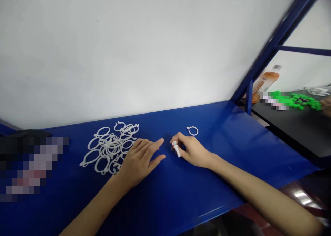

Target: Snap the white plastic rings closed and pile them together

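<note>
My right hand (191,149) is closed, pinching a small white plastic piece (177,150) between thumb and fingers. A little eyelet shows at the top of the piece, with a short stub below; whether it is a ring seen edge-on, I cannot tell. Beyond the knuckles, a single white curtain ring (193,130) lies flat on the blue table. My left hand (142,156) hovers palm down with fingers apart and nothing held. It partly covers the right edge of a loose pile of white curtain rings (111,148), several of them overlapping, each with a small eyelet.
The blue tabletop (165,208) meets a white wall at the back. A dark item with a blurred patch (38,167) lies at the left. Past the blue metal frame (249,98), a black table (284,125) holds a bottle (266,84) and green pieces (300,100); another person's hand (326,106) shows there.
</note>
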Demonstrator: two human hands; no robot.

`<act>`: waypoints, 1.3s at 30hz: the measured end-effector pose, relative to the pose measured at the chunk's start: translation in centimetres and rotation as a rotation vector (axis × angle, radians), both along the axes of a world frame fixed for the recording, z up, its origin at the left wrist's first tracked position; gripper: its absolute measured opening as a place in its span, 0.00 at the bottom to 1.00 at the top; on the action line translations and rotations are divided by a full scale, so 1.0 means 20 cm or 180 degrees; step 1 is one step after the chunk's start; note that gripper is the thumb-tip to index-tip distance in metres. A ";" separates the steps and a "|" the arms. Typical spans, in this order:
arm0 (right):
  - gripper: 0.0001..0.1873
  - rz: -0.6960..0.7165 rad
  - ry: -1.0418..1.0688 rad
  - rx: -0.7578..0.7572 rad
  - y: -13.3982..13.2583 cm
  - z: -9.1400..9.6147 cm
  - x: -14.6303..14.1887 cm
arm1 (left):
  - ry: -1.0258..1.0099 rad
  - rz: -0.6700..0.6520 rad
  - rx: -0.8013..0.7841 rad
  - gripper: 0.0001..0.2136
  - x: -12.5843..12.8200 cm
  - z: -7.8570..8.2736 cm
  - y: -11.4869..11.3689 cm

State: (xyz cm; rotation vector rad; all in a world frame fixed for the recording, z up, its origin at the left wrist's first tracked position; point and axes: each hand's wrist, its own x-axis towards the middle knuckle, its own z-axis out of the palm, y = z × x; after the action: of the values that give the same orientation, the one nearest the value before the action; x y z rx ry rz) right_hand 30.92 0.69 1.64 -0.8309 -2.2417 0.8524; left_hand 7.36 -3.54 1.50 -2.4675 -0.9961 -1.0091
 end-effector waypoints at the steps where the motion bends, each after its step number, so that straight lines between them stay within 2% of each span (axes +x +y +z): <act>1: 0.04 0.0020 -0.0078 0.0066 0.00 0.00 0.00 | -0.0067 0.0033 -0.0061 0.18 0.00 0.00 0.00; 7: 0.09 0.0209 -0.0273 0.0481 -0.01 0.00 0.00 | 0.0145 0.0031 -0.0155 0.09 -0.02 -0.01 0.01; 11: 0.09 0.0365 -0.0300 0.0550 -0.02 0.00 0.00 | 0.0159 0.0048 -0.0243 0.06 -0.01 0.00 0.00; 17: 0.11 0.0523 -0.0390 0.0593 -0.02 -0.01 -0.01 | 0.0224 0.0264 -0.0199 0.05 0.00 -0.01 0.00; 22: 0.14 0.0573 -0.0448 0.0765 -0.05 -0.02 -0.02 | 0.0256 0.0233 -0.0138 0.09 0.01 -0.01 -0.01; 27: 0.17 0.0578 -0.0672 0.1175 -0.09 -0.02 -0.03 | 0.0284 0.0161 -0.0175 0.11 0.01 -0.02 -0.02; 31: 0.17 0.0534 -0.1091 0.1418 -0.06 -0.03 -0.04 | 0.0539 0.0151 -0.0371 0.08 0.01 -0.04 0.01; 33: 0.15 0.0423 -0.1094 0.1386 -0.02 -0.02 -0.02 | 0.0603 0.0288 -0.0572 0.06 -0.01 -0.05 0.03; 35: 0.14 0.0121 -0.0998 0.1361 0.03 -0.01 0.01 | 0.0596 0.0470 -0.0744 0.09 -0.05 -0.04 0.04; 39: 0.14 -0.1013 -0.0942 0.1273 0.16 0.01 0.14 | 0.0566 0.0966 -0.0825 0.15 -0.15 -0.04 0.06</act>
State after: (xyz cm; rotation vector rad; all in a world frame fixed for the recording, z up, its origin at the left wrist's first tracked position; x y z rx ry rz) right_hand 33.68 3.92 1.77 -1.1285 -2.3256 0.1302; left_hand 4.45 -2.39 0.61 -2.4441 -1.4613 -0.5855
